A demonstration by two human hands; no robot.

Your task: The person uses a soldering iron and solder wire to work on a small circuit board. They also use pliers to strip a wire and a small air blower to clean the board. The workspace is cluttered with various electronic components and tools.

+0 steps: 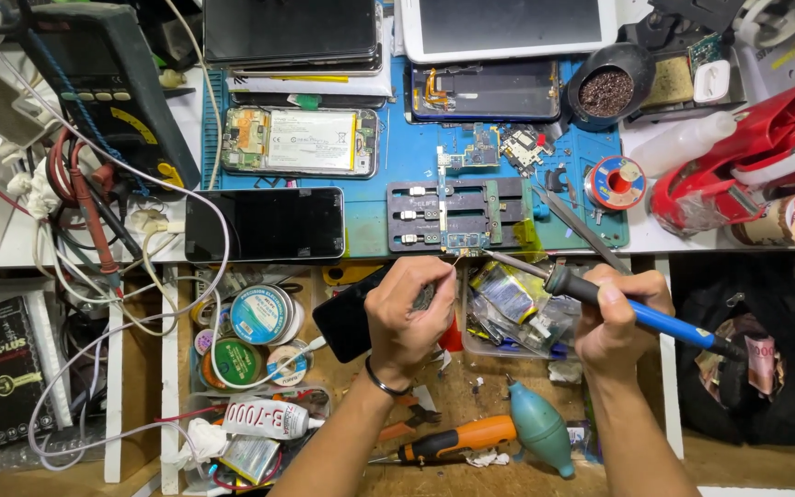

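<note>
Low in the middle of the frame I see both hands meeting at the front edge of the blue work mat [388, 166]. My right hand [620, 317] is closed in a pen grip around a soldering iron [600, 296] with a blue handle; its dark barrel runs up and left, and the tip sits at a small circuit board [467, 241] clamped at the lower edge of the grey board holder [457, 213]. My left hand [409, 308] is curled nearly shut just left of that spot, thumb and forefinger pinched together. I think they hold a fine strand of solder wire, but it is too thin to make out for certain.

As I judge it, the soldering is under way rather than finished: the board is already fixed in the holder and the tip is at the joint, but I cannot see the joint itself, so how much is left is not readable from here.

Around the work:
- an opened phone [301, 141] with its battery exposed, upper left of the mat
- a dark phone [265, 225] lying screen-up just below it
- a solder spool [614, 182] to the right of the holder
- a teal air blower [542, 428] and an orange-handled screwdriver [457, 440] in the drawer at the bottom
</note>
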